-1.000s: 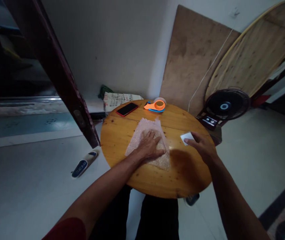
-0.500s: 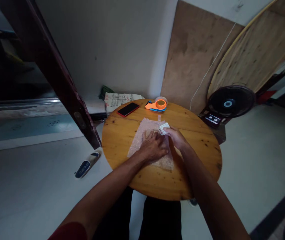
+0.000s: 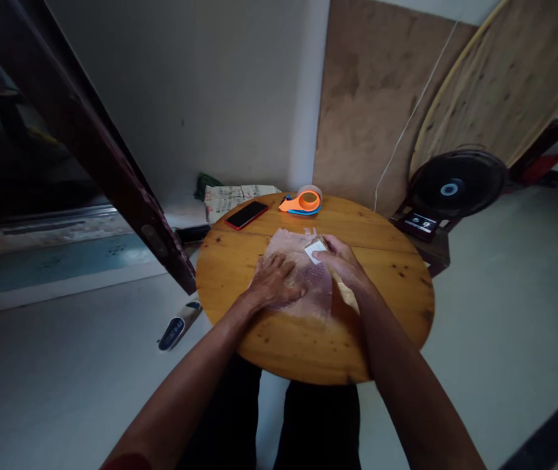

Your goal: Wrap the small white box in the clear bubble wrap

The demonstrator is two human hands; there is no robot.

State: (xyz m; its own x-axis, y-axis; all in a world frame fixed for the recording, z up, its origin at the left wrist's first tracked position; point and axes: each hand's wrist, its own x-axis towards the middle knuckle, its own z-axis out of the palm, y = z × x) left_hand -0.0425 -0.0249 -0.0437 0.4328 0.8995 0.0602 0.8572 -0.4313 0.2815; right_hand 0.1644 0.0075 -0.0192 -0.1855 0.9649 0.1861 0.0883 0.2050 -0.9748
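Note:
A sheet of bubble wrap (image 3: 291, 245) lies flat on the round wooden table (image 3: 381, 287). My left hand (image 3: 276, 281) rests on its left part with the fingers spread. In my right hand (image 3: 344, 261) is a small white box (image 3: 315, 250), about the size of a card pack, gripped between thumb and fingers over the wrap's upper right side. Whether the box touches the wrap I cannot tell. Short strips of clear tape (image 3: 310, 231) show at the wrap's far edge.
An orange tape dispenser (image 3: 303, 201) stands at the table's far side, left of it a red-edged phone (image 3: 247, 214). Behind the table is a printed sack (image 3: 239, 198). A black fan (image 3: 449, 188) stands to the right; a slipper (image 3: 179, 326) lies on the floor.
My left hand has slid left and spread flatter on the bubble wrap. The small white box has turned in my right hand, showing a different side. The camera view has shifted slightly.

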